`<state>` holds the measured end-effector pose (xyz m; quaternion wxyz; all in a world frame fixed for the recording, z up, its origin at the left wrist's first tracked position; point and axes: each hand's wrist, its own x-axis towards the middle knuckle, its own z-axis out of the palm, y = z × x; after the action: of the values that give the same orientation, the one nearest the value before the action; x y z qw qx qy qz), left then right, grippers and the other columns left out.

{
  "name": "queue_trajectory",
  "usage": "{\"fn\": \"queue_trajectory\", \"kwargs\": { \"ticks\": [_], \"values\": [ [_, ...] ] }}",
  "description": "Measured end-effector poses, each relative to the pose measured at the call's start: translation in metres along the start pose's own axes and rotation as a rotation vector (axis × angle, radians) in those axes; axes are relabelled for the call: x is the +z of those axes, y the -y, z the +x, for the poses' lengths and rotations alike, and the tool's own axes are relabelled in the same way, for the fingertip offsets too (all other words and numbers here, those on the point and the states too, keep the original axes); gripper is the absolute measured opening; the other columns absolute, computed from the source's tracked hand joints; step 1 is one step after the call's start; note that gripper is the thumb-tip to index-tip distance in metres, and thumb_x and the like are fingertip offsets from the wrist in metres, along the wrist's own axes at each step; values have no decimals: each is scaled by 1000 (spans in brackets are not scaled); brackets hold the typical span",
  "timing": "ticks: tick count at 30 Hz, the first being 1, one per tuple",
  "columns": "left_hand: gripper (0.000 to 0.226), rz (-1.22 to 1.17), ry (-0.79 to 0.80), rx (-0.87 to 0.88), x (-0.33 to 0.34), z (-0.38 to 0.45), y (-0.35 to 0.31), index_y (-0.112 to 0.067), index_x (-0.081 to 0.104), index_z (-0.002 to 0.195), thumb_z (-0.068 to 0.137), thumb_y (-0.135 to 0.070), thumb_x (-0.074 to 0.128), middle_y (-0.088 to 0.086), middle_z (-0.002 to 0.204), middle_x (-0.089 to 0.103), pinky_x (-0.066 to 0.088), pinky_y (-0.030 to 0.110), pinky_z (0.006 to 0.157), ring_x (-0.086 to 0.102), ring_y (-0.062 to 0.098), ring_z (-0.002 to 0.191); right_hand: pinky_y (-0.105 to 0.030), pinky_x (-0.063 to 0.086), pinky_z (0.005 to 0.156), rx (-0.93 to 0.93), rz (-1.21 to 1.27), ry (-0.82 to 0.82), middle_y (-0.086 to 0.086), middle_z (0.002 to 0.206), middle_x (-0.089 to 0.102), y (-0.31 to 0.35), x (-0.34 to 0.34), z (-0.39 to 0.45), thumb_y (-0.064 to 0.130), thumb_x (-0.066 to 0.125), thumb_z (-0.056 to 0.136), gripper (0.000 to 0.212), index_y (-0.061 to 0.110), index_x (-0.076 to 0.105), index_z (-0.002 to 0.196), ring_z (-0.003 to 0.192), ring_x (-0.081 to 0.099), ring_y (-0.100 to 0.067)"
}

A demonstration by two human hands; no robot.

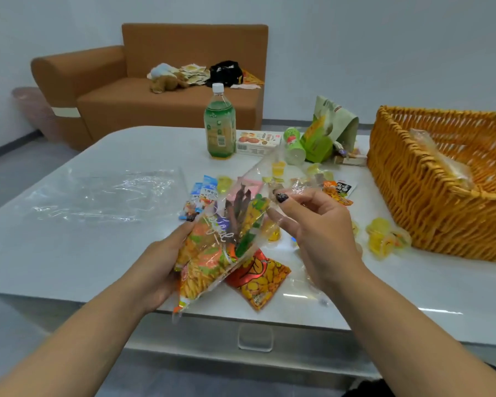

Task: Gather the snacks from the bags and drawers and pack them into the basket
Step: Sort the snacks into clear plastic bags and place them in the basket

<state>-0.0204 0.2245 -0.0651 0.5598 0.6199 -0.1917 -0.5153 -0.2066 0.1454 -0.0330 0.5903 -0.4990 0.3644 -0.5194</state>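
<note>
A brown sofa [166,90] is standing against the far wall, with a plush toy [166,81] and scattered clutter lying on its seat. In front of it a white worktop [103,242] is filling most of the view. A woven basket [430,202] is sitting at the worktop's right edge, with a clear wrapper [441,159] lying inside it. A flat clear sheet [103,196] is lying on the left part of the worktop. At the far side a green bottle [220,124] is standing upright, with a small box [257,142] just beside it, then a green cup [295,144] lying tipped over, then a green pouch [327,130]. The left hand [161,262] is holding up a clear bag [221,236] stuffed with snack packets, its grip curling around the bag's lower side. The right hand [321,227] is pinching the bag's open upper edge between thumb and fingers. Beneath the bag an orange packet [261,279] is lying flat on the worktop. Blue sachets [204,193] are lying just behind the left hand. Yellow jelly cups [384,236] are sitting near the basket's base, and more small snacks [335,190] are scattered behind the right hand.
</note>
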Motion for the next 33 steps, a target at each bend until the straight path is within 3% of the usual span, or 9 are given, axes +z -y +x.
{"fn": "queue_trajectory", "kwargs": {
  "ticks": [3,8,12,16,22,26,28,30,33],
  "values": [
    [101,520,-306,213,1,-13,-4,-17,20,153,74,-58,67,9,156,29,33,43,113,35,25,140,-62,48,88,-8,-25,18,-17,80,65,-2,11,-3,-5,68,79,14,6,64,70,82,62,-30],
    [79,795,-11,633,20,-60,3,-72,7,125,60,-65,51,-57,128,8,17,9,108,16,-23,128,-42,53,77,-82,-55,59,1,66,63,-3,30,-12,-7,69,76,32,20,65,59,68,56,-14],
    [101,915,-88,756,20,-43,26,-38,4,152,76,-45,70,-20,158,13,30,36,117,14,4,147,-28,52,84,-157,-44,208,-2,80,70,-3,44,-23,-12,66,78,24,10,66,70,79,65,-10],
    [69,952,-189,838,4,-23,16,-31,20,153,92,-32,55,-10,157,28,32,41,115,29,9,143,-27,54,85,-136,27,351,-2,100,73,-2,51,-32,-14,64,77,31,13,69,92,99,67,-11],
    [43,753,-292,787,-22,-12,-20,-39,44,138,101,-19,49,-20,120,55,38,1,77,53,4,105,-32,56,83,-241,-315,182,6,103,68,-7,28,-10,-4,62,84,34,23,65,105,99,65,-7],
    [26,328,-297,664,-38,-6,-35,-40,60,112,101,-18,49,-15,111,67,52,35,93,65,10,105,-27,43,96,-447,-1128,563,2,123,54,-58,3,-14,36,58,82,37,24,60,117,121,46,-15],
    [30,134,-269,556,-39,-6,-39,-33,63,109,102,-11,44,-7,109,71,57,33,81,70,12,95,-36,49,95,-591,-1364,746,-2,123,56,-83,-5,-21,51,51,81,50,21,61,119,119,51,-25],
    [31,-31,-187,457,-39,-5,-42,-25,62,116,103,-8,40,-2,105,74,60,28,70,73,13,88,-39,50,94,-651,-1493,760,-3,123,59,-93,-9,-19,61,40,85,59,21,59,124,117,57,-28],
    [32,-124,-64,371,-45,-2,-41,-18,61,124,103,-10,38,4,110,74,59,34,79,72,19,94,-39,41,104,-573,-1554,718,-3,133,55,-89,-12,0,68,11,92,77,19,52,134,126,50,-27]
  ]
}}
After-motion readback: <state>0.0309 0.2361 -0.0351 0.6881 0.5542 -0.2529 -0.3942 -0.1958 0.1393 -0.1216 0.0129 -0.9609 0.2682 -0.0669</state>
